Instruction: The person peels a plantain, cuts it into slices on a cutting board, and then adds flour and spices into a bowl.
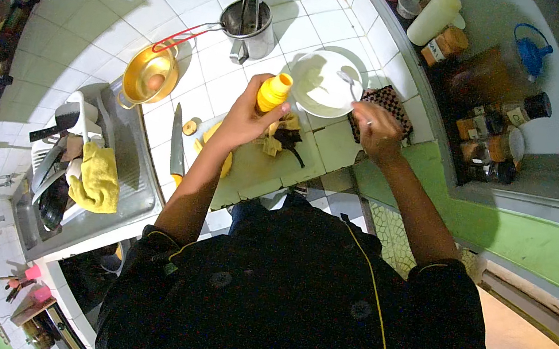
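My left hand point(253, 117) is closed around a yellow plastic bottle point(274, 93), its mouth turned up towards the camera. My right hand point(378, 130) grips the handle of a metal spoon or fork point(352, 86), whose head reaches over a white bowl point(319, 104) with pale contents. The bowl stands on the tiled counter between my hands. Under my left hand lies a cutting board point(252, 170) with banana peel point(291, 135), partly dark, and other yellow peel or fruit. A small cut piece of fruit point(189, 128) and a large knife point(178, 141) lie to its left.
A golden pan point(131, 73) holds an egg point(155, 81). Behind stands a metal pot point(263, 39) with utensils and a red-handled strainer point(183, 39). A checkered cloth point(393, 105) lies by the bowl. The sink point(138, 173) with a dish rack is left; a shelf of jars point(448, 44) is right.
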Demonstrator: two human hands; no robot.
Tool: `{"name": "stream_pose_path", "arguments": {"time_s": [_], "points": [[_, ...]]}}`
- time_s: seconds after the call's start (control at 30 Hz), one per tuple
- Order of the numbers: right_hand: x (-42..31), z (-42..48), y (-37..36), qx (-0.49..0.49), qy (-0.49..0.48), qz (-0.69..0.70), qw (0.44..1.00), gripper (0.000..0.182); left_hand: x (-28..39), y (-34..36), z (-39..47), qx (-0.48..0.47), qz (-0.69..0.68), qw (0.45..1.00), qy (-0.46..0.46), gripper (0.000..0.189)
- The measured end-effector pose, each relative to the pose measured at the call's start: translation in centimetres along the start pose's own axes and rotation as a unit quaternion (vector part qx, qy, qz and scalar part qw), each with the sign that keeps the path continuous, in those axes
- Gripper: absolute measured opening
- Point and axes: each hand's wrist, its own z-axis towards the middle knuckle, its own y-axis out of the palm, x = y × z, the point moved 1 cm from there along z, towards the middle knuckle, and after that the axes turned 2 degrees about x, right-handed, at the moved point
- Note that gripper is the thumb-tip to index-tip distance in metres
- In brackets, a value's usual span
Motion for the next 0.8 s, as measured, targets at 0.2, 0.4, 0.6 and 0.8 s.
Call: {"name": "stream_pose_path", "arguments": {"time_s": [0.2, 0.4, 0.6, 0.8], "points": [[-1.4, 2.7, -0.9, 0.146, 0.441, 0.268, 0.844, 0.030, 2.2, 0.4, 3.5, 0.089, 0.268, 0.945, 0.162, 0.051], [-2.1, 4.9, -2.5, 0.181, 0.501, 0.354, 0.769, 0.031, 4.9, 0.1, 5.5, 0.111, 0.325, 0.910, 0.234, 0.053], [-2.2, 5.4, -3.1, 0.178, 0.486, 0.368, 0.772, 0.027, 5.8, 0.2, 6.2, 0.106, 0.326, 0.903, 0.260, 0.057], [-2.5, 5.6, -3.2, 0.183, 0.491, 0.377, 0.763, 0.025, 5.3, 0.5, 6.2, 0.091, 0.373, 0.886, 0.260, 0.062]]}}
